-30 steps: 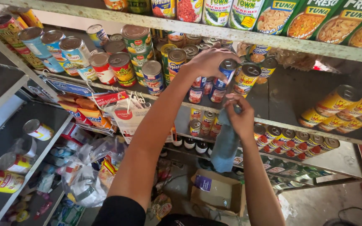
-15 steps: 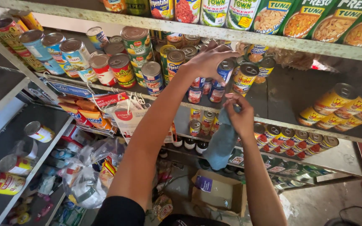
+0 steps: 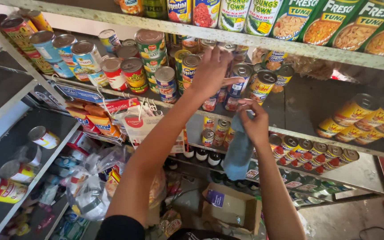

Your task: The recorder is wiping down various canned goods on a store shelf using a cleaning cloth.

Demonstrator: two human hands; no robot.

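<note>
My left hand (image 3: 212,71) reaches up into the middle shelf (image 3: 316,135) and rests on the tops of the cans (image 3: 241,80) stacked there; whether it grips one I cannot tell. My right hand (image 3: 255,124) is raised just below and to the right, closed on a blue cloth (image 3: 238,151) that hangs down in front of the shelf edge. Small tins (image 3: 221,129) stand right behind the cloth.
Rows of cans (image 3: 130,66) fill the left of the shelf, and yellow cans (image 3: 361,115) lie at the right. Boxed goods (image 3: 334,22) line the top shelf. Hanging packets (image 3: 138,122), a plastic bag (image 3: 87,191) and a cardboard box (image 3: 232,206) sit below.
My left hand stays on the cans. My right hand with the blue cloth has lifted slightly toward the shelf edge.
</note>
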